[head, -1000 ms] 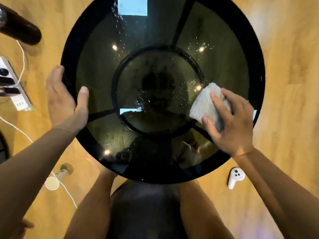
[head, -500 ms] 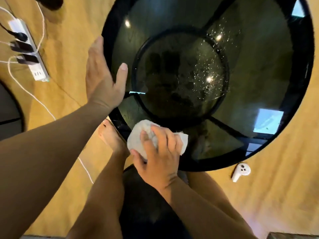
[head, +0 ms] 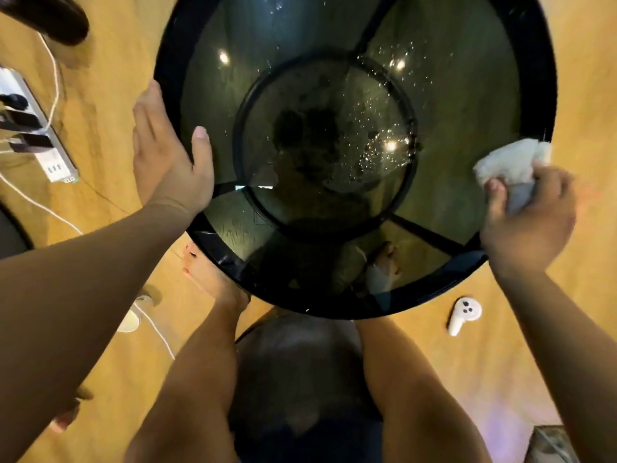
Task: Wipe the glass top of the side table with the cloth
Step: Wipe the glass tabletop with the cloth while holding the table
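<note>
The round side table has a dark glass top [head: 467, 135] in a black rim, with specks and droplets glinting right of its centre. My left hand [head: 168, 158] grips the table's left rim, fingers outside the edge and thumb lying on the glass. My right hand [head: 527, 222] is at the table's right edge, fingers closed around a crumpled white cloth [head: 510, 162] that rests on the rim and the outer glass. Through the glass I see the lower ring and the frame's spokes.
A white power strip [head: 36, 135] with black plugs and white cables lies on the wooden floor at left. A white game controller [head: 462, 314] lies on the floor right of the table. My bare legs and left foot [head: 213, 279] are below the table's near edge.
My right hand swept the cloth from the right side to the near-left rim, then back to the right edge. My left hand stayed on the left rim.
</note>
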Motion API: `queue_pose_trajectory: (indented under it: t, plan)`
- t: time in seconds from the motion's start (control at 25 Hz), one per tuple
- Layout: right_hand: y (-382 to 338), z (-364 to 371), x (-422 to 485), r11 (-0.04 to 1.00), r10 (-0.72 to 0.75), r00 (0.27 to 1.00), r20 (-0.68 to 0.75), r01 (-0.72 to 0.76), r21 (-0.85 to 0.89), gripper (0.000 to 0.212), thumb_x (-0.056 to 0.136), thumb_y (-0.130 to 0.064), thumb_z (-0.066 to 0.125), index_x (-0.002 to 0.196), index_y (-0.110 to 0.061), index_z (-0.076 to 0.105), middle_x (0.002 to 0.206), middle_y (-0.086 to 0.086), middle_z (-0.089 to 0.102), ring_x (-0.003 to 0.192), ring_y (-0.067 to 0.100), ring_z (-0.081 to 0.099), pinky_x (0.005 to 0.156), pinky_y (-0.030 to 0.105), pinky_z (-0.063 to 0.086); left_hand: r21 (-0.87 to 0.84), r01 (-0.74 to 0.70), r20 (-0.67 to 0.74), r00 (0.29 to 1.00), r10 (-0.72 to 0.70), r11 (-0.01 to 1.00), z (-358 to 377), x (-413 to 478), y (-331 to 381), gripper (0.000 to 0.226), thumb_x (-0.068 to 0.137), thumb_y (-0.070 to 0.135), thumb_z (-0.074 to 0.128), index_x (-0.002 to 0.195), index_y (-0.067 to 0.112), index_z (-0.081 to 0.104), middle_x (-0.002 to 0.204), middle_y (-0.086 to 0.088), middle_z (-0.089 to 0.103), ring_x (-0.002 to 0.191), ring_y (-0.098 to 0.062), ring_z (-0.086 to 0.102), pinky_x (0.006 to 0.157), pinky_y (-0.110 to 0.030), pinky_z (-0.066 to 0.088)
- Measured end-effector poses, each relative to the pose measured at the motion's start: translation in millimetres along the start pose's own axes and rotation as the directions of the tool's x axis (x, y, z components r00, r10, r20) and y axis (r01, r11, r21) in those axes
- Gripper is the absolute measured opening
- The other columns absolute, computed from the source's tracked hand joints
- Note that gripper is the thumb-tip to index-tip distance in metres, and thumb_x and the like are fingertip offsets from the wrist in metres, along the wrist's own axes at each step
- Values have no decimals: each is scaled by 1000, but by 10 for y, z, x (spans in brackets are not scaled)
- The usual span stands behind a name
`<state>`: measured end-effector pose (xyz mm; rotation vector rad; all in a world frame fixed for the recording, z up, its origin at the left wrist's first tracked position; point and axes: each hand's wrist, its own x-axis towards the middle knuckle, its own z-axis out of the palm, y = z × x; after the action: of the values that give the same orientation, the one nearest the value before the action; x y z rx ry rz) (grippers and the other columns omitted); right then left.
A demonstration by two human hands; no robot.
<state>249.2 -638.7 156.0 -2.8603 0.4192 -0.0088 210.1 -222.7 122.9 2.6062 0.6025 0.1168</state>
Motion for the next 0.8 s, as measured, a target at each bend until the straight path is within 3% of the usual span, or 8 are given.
queue_pose_trajectory:
  t: [0.12, 0.24, 0.4, 0.48, 0.56, 0.64, 0.72, 0.8]
  plan:
    - [-567, 172, -631, 997, 65, 998, -26, -64, 37, 48, 82, -40, 65, 115, -6, 61, 119, 17, 60, 105, 39, 53, 84, 39, 36, 35, 10, 11, 1000, -11, 999, 2, -23, 2, 68, 101, 37, 42, 157, 4, 22, 158, -18, 34, 142, -29, 37, 112, -25, 26]
    - [-1230, 268, -1583, 975, -206, 970, 132, 191, 117, 44, 77, -40, 70, 113, -15, 60, 117, 13, 59, 96, 30, 50, 77, 36, 35, 63, 8, 7, 1000, -9, 998, 13, -20, -6, 68, 101, 40, 40, 156, 5, 21, 157, -17, 35, 141, -30, 38, 108, -23, 25]
    - [-1574, 289, -2146, 755, -655, 666, 357, 597, 272, 46, 77, -34, 67, 121, -23, 57, 117, 11, 60, 91, 30, 57, 75, 40, 42, 59, -2, 5, 1000, 1, 998, 10, -26, -1, 67, 101, 40, 40, 156, 5, 22, 157, -17, 35, 141, -29, 38, 108, -21, 23]
    - [-1384, 260, -1878, 695, -714, 602, 359, 673, 255, 50, 68, -29, 74, 117, -23, 65, 110, 11, 65, 83, 31, 58, 69, 38, 41, 74, 9, -12, 1000, -8, 997, 25, -33, -8, 67, 101, 41, 39, 156, 7, 22, 157, -16, 35, 141, -27, 39, 107, -20, 23]
    - [-951, 166, -1451, 755, -652, 692, 310, 632, 175, 53, 62, -21, 80, 114, -16, 70, 107, 17, 66, 82, 37, 61, 68, 41, 44, 86, 12, -22, 1000, -10, 996, 41, -29, -12, 67, 101, 42, 39, 156, 7, 23, 157, -14, 36, 140, -26, 40, 105, -18, 23]
    - [-358, 30, -870, 891, -451, 858, 246, 449, 68, 51, 70, -17, 78, 119, -12, 66, 114, 23, 62, 92, 42, 60, 74, 48, 51, 100, 14, -16, 1000, -13, 995, 35, -23, -20, 68, 101, 42, 39, 157, 7, 22, 158, -15, 35, 141, -27, 39, 105, -19, 23]
    - [97, -127, -307, 985, -147, 979, 143, 159, -73, 49, 80, -34, 69, 125, -20, 56, 123, 18, 56, 101, 39, 56, 81, 46, 51, 100, 9, -6, 1000, -8, 995, 35, -27, -27, 68, 101, 42, 39, 157, 7, 22, 159, -16, 34, 142, -27, 38, 106, -20, 23]
    - [220, -148, -150, 990, 68, 997, 29, -64, -127, 51, 83, -49, 59, 126, -24, 51, 126, 15, 55, 103, 37, 57, 82, 42, 48, 88, 13, 0, 1000, -13, 996, 36, -28, -21, 69, 101, 42, 39, 157, 7, 21, 159, -15, 33, 142, -26, 38, 108, -21, 25]
